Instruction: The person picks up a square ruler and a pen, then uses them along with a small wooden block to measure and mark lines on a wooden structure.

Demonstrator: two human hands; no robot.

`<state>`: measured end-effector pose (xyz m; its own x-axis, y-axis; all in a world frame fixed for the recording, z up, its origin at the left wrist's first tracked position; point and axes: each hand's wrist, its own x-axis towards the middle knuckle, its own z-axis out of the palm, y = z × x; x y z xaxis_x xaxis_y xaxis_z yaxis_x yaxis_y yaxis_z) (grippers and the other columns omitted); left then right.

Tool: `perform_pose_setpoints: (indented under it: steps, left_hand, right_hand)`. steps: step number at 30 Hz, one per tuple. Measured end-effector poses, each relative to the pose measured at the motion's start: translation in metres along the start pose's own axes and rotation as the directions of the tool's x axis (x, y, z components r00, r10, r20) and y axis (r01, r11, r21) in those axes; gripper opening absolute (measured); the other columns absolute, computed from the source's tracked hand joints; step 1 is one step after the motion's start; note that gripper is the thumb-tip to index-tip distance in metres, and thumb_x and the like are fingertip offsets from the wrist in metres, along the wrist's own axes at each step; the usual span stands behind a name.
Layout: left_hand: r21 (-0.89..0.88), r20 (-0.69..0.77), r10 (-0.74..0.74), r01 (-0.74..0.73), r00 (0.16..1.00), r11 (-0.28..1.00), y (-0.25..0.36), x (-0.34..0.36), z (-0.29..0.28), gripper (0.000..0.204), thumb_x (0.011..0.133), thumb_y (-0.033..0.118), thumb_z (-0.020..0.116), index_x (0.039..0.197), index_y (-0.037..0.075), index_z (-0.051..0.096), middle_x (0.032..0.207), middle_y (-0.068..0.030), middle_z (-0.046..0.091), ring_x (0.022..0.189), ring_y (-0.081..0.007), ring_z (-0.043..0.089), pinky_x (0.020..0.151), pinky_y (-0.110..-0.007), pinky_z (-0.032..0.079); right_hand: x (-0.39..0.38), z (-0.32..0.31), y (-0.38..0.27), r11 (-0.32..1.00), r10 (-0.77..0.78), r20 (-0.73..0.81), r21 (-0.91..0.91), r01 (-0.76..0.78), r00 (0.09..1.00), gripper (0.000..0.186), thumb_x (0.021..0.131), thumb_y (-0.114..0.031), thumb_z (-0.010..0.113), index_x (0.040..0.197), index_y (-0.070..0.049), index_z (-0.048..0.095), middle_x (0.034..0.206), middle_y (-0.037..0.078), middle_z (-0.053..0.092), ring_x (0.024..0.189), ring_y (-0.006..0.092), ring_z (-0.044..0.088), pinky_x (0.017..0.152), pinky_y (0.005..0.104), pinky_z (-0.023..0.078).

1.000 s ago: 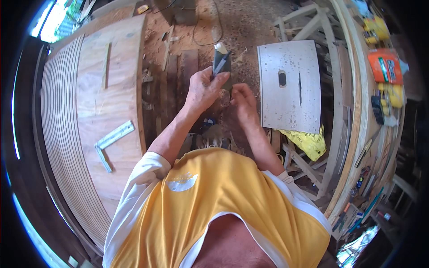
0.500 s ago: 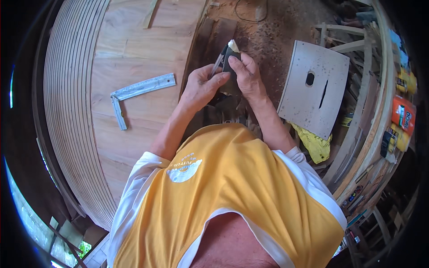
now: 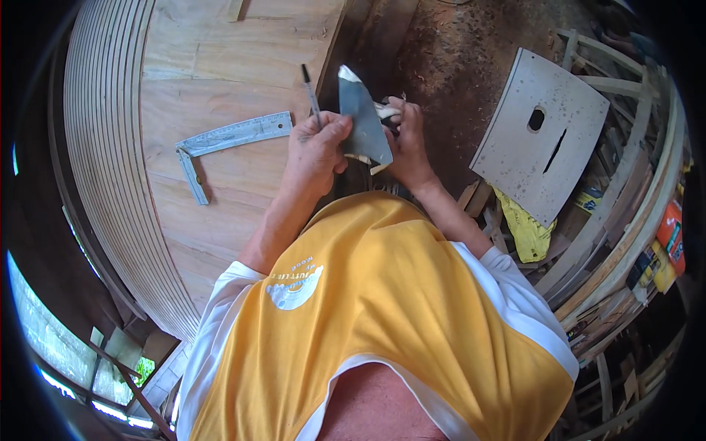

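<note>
My left hand [image 3: 321, 147] is closed, with a slim clear-barrelled pen [image 3: 312, 101] jutting up from it, black end uppermost. Its thumb also pinches a bent piece of dark grey sandpaper [image 3: 360, 121] with pale torn edges. Just right of that, my right hand [image 3: 412, 151] has its fingers curled round a whitish crumpled thing [image 3: 386, 110], whose kind I cannot make out. The sandpaper partly hides this hand, which is close to its lower right edge. A metal try square [image 3: 235, 136] lies on the wooden panel [image 3: 220, 95] left of my hands.
Grooved wooden strips [image 3: 103, 147] run along the panel's left side. At right is a pale board [image 3: 540, 140] with an oval hole and a slit, above a yellow bag [image 3: 522, 224]. Timber racking [image 3: 636, 191] and an orange packet [image 3: 671, 235] stand farther right. Brown, littered ground [image 3: 471, 73] lies ahead.
My hands have moved apart slightly. The sandpaper has opened out from its folded shape, its broad face now showing. The pen has swung upright in my left hand. The whole view has shifted a little.
</note>
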<state>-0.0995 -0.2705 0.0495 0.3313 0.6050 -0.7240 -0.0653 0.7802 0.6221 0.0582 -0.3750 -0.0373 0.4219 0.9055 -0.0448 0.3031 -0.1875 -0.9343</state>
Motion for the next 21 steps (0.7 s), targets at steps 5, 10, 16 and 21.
perform_pose_setpoints:
  steps: [5,10,16,21]
  left_hand:
    - [0.010,-0.057,-0.206,0.207,0.977,0.978,-0.001,-0.005,0.009,0.014,0.093,0.006,0.068,0.106,0.006,0.062,0.081,-0.0040,0.066,0.050,-0.0083,0.058,0.036,-0.022,0.038]
    - [-0.114,0.034,-0.302,0.304,0.953,0.946,-0.006,-0.004,0.009,0.009,0.099,0.013,0.059,0.105,0.006,0.062,0.077,-0.0061,0.066,0.043,-0.0074,0.045,0.036,-0.023,0.035]
    - [0.115,-0.161,-0.131,0.150,0.978,0.982,0.035,-0.010,0.010,0.020,0.105,0.024,0.056,0.098,0.007,0.064,0.065,-0.0083,0.063,0.038,-0.0068,0.037,0.037,-0.024,0.033]
    - [0.871,0.117,0.821,-0.455,0.559,0.186,0.068,0.065,-0.062,0.021,0.105,0.018,0.059,0.103,-0.002,0.067,0.080,-0.0047,0.064,0.072,-0.0103,0.058,0.063,-0.026,0.048]
  right_hand:
    - [0.023,-0.043,-0.051,0.860,-0.271,0.011,-0.446,0.247,0.963,0.074,0.075,-0.021,0.080,0.140,-0.004,0.049,0.128,0.017,0.055,0.118,0.0353,0.050,0.103,0.0463,0.037]
    - [0.045,-0.047,-0.033,0.904,-0.384,0.357,-0.040,0.425,0.852,0.043,0.077,-0.010,0.076,0.117,-0.010,0.062,0.114,0.006,0.063,0.109,0.0276,0.056,0.097,0.0408,0.041]
    - [0.052,-0.001,-0.010,0.836,0.086,0.504,0.433,-0.337,0.859,0.022,0.101,-0.017,0.059,0.115,0.000,0.061,0.093,0.004,0.066,0.081,0.0089,0.059,0.071,0.0273,0.050]
    - [0.083,0.053,0.047,0.480,0.436,0.656,0.410,-0.776,0.616,0.016,0.095,-0.019,0.066,0.102,-0.004,0.070,0.082,0.001,0.066,0.069,0.0078,0.059,0.058,0.0250,0.045]
